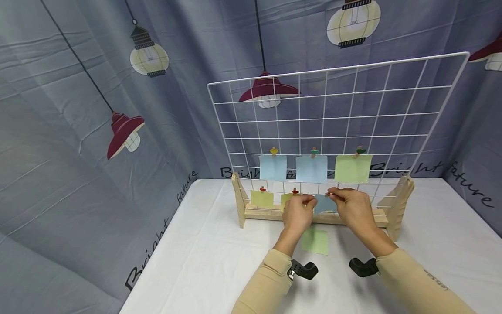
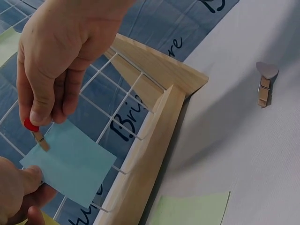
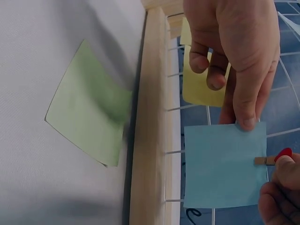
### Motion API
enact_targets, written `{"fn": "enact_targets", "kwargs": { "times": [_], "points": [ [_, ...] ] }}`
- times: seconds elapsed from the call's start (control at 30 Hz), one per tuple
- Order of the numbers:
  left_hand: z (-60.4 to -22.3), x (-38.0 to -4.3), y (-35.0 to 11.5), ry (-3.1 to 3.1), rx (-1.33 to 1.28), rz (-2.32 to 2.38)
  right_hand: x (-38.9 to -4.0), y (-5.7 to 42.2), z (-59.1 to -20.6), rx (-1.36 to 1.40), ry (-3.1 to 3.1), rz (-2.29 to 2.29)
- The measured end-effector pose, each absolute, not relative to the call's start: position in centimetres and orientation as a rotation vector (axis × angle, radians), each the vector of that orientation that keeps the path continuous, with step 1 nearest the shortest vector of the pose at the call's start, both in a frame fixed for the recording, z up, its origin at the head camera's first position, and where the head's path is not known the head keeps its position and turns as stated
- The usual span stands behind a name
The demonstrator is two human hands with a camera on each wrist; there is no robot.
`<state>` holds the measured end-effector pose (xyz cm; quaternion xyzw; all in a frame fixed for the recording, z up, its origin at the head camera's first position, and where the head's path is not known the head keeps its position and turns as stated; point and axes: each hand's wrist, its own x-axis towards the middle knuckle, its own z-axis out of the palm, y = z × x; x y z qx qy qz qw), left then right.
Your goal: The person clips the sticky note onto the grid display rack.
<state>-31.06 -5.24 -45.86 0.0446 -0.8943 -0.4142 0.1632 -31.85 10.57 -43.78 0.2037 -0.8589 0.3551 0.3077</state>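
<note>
A blue paper note [image 1: 324,204] is held against the lower part of the white wire grid [image 1: 324,117]. My left hand [image 1: 298,213] pinches the note's edge between thumb and finger, as the right wrist view also shows. At the note's upper edge, my right hand [image 1: 354,209] grips a small wooden clothespin [image 2: 42,141] with a red heart on it. The tip of this clothespin overlaps the note. Just left of my left hand hangs a yellow note [image 3: 205,84], partly hidden in the head view. Below my hands, a green note [image 1: 315,241] lies on the table.
Two blue notes and a green note [image 1: 354,169] hang in the row above, on heart clothespins. Another yellow-green note [image 1: 262,199] hangs at the lower left. A wooden stand [image 1: 399,209] supports the grid. Another heart clothespin [image 2: 264,89] lies on the white table [image 1: 204,253].
</note>
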Motion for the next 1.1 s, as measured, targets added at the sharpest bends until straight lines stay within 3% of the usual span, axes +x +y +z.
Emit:
{"fn": "enact_targets", "kwargs": {
  "times": [1.1],
  "points": [
    [-46.7,-30.4,-6.5,-2.507,0.121,-1.245,-31.1,10.3,-44.2,0.393,-2.270,1.045]
  ]
}}
